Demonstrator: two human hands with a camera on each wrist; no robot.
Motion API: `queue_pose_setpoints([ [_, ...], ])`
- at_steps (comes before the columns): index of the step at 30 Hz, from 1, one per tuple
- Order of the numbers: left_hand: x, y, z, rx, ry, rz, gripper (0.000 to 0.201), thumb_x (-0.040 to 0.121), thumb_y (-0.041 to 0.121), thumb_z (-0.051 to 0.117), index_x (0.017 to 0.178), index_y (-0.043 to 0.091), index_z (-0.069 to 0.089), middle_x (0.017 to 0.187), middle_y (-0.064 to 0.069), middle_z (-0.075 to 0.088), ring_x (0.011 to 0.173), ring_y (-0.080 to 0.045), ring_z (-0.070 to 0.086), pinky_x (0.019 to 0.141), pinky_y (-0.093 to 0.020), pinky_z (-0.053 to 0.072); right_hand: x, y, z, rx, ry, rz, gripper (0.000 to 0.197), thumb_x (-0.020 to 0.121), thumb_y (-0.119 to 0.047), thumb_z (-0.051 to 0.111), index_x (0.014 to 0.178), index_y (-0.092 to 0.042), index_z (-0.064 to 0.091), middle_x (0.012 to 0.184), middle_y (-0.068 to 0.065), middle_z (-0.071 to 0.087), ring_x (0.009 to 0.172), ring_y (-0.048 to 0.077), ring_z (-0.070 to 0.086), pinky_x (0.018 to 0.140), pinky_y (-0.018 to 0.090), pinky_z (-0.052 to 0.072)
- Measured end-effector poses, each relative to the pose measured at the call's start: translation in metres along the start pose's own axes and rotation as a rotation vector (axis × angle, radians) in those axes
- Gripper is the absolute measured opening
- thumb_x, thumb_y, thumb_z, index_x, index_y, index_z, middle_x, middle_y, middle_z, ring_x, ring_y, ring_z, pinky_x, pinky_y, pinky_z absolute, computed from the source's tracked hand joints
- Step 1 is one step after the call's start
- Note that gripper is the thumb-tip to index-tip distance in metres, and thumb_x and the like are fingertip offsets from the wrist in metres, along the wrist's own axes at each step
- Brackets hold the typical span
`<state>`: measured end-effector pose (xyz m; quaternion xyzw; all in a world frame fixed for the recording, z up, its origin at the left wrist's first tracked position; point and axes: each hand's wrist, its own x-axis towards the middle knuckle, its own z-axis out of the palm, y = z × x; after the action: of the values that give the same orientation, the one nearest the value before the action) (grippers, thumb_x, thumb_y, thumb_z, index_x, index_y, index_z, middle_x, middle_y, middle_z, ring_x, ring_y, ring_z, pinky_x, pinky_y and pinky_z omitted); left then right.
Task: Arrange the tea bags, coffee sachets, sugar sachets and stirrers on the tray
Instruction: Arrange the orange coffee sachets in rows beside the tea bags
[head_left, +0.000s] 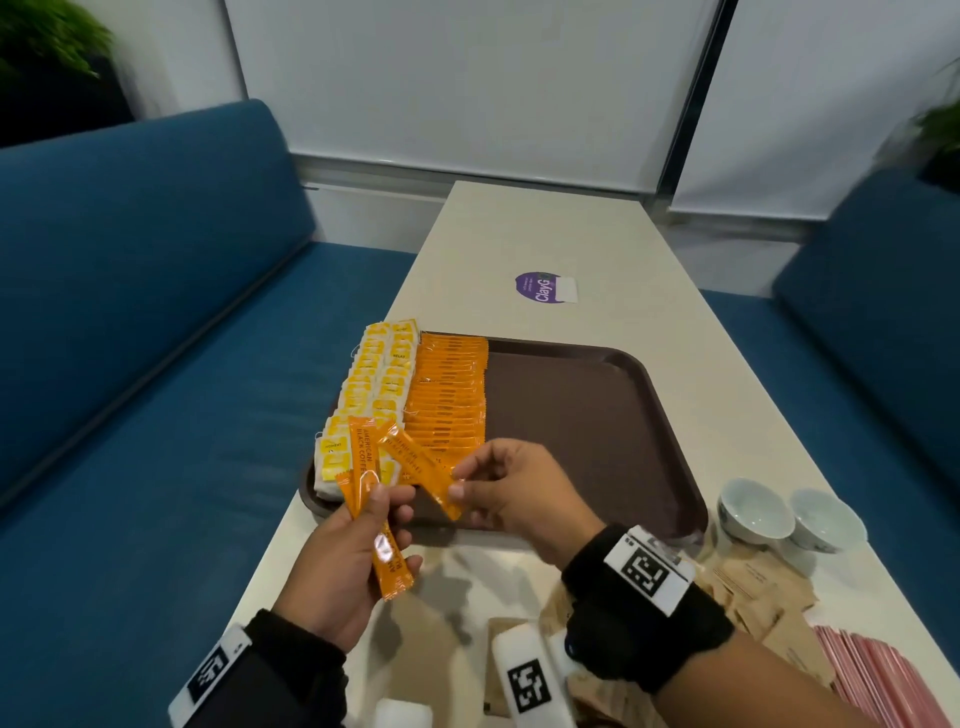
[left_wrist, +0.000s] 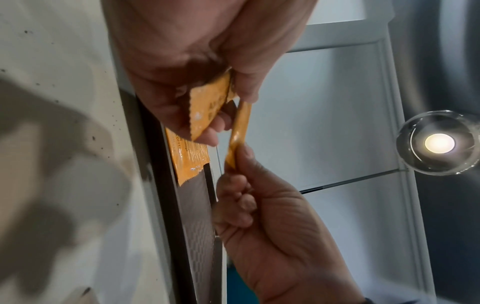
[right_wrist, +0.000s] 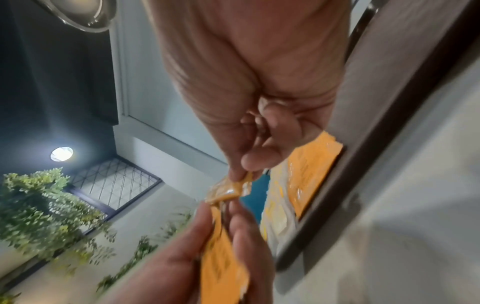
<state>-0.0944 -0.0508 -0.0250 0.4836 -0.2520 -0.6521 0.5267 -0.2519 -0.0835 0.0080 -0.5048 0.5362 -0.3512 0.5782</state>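
Two hands meet just in front of the tray's (head_left: 597, 415) near rim, both gripping orange coffee sachets. The left hand (head_left: 343, 566) holds a small fan of them (head_left: 363, 467), one hanging below the palm; the right hand (head_left: 514, 493) pinches the end of a single sachet (head_left: 426, 467) between thumb and fingertips, drawing it out of the fan. To do this well, I judge the right hand should peel off one stick only, turn it to match the row, and lay it overlapping the nearest one. On the tray's left part lie the rows already placed: yellow tea bags (head_left: 374, 384) at the left edge, coffee sachets (head_left: 449, 395) just beside them. The tray's right part is bare. Brown sachets (head_left: 753, 587) and pink packets (head_left: 872, 670) wait off the tray, near its right front corner.
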Motion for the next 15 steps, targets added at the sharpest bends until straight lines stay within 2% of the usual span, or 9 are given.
queue_pose_setpoints([
  [3, 0.001, 0.004, -0.003, -0.009, 0.033, -0.016, 0.03, 0.094, 0.03, 0.045, 0.091, 0.008, 0.066, 0.071, -0.001, 0.053, 0.062, -0.013, 0.048, 0.044, -0.024, 0.05, 0.008, -0.008, -0.016, -0.101, 0.069, -0.03, 0.014, 0.082, 0.006, 0.066, 0.086, -0.008, 0.061, 0.067, 0.005, 0.058, 0.045, 0.004, 0.054, 0.044, 0.013, 0.042],
  [5, 0.001, 0.006, -0.005, -0.026, 0.044, -0.02, 0.029, 0.095, 0.029, 0.045, 0.088, 0.008, 0.064, 0.067, -0.001, 0.051, 0.059, -0.013, 0.046, 0.042, -0.023, 0.048, 0.018, -0.009, -0.025, -0.284, 0.097, -0.013, 0.013, 0.083, 0.004, 0.064, 0.087, -0.008, 0.065, 0.076, 0.004, 0.061, 0.058, 0.007, 0.057, 0.051, 0.014, 0.047],
  [7, 0.001, 0.008, -0.007, -0.032, 0.048, -0.025, 0.028, 0.095, 0.03, 0.044, 0.085, 0.009, 0.061, 0.064, -0.001, 0.049, 0.057, -0.013, 0.045, 0.041, -0.023, 0.047, 0.029, -0.007, -0.029, -0.482, 0.077, 0.055, 0.011, 0.085, 0.001, 0.064, 0.09, -0.008, 0.068, 0.087, 0.003, 0.062, 0.074, 0.01, 0.06, 0.065, 0.016, 0.052],
  [9, 0.002, 0.01, -0.008, -0.027, 0.055, -0.03, 0.028, 0.095, 0.031, 0.044, 0.085, 0.009, 0.06, 0.064, -0.001, 0.049, 0.057, -0.013, 0.045, 0.041, -0.024, 0.047, 0.042, -0.006, -0.029, -0.628, 0.032, 0.164, 0.01, 0.086, -0.004, 0.065, 0.093, -0.008, 0.07, 0.096, 0.004, 0.064, 0.088, 0.014, 0.061, 0.085, 0.027, 0.053],
  [10, 0.003, 0.011, -0.01, -0.025, 0.057, -0.032, 0.029, 0.095, 0.031, 0.044, 0.086, 0.009, 0.06, 0.064, -0.001, 0.049, 0.056, -0.013, 0.045, 0.042, -0.024, 0.047, 0.048, -0.007, -0.028, -0.662, 0.011, 0.208, 0.01, 0.086, -0.005, 0.065, 0.094, -0.008, 0.07, 0.098, 0.005, 0.064, 0.087, 0.014, 0.06, 0.09, 0.031, 0.052],
  [12, 0.004, 0.011, -0.012, -0.018, 0.066, -0.032, 0.029, 0.095, 0.032, 0.044, 0.087, 0.009, 0.06, 0.065, -0.001, 0.049, 0.056, -0.013, 0.045, 0.042, -0.024, 0.047, 0.06, -0.008, -0.026, -0.682, -0.022, 0.266, 0.008, 0.087, -0.006, 0.064, 0.094, -0.006, 0.068, 0.095, 0.006, 0.065, 0.077, 0.013, 0.059, 0.093, 0.033, 0.052],
  [13, 0.004, 0.012, -0.012, -0.016, 0.071, -0.033, 0.029, 0.095, 0.032, 0.044, 0.088, 0.009, 0.06, 0.065, -0.001, 0.049, 0.056, -0.013, 0.045, 0.042, -0.024, 0.047, 0.064, -0.008, -0.024, -0.689, -0.038, 0.288, 0.004, 0.088, -0.007, 0.063, 0.09, -0.007, 0.066, 0.093, 0.006, 0.064, 0.073, 0.013, 0.058, 0.093, 0.033, 0.052],
  [15, 0.005, 0.013, -0.014, -0.008, 0.078, -0.038, 0.029, 0.095, 0.032, 0.044, 0.089, 0.009, 0.06, 0.065, -0.001, 0.049, 0.057, -0.013, 0.046, 0.043, -0.024, 0.047, 0.072, -0.005, -0.023, -0.726, -0.039, 0.304, 0.008, 0.088, -0.007, 0.062, 0.081, -0.011, 0.061, 0.087, 0.005, 0.063, 0.068, 0.012, 0.057, 0.09, 0.031, 0.053],
])
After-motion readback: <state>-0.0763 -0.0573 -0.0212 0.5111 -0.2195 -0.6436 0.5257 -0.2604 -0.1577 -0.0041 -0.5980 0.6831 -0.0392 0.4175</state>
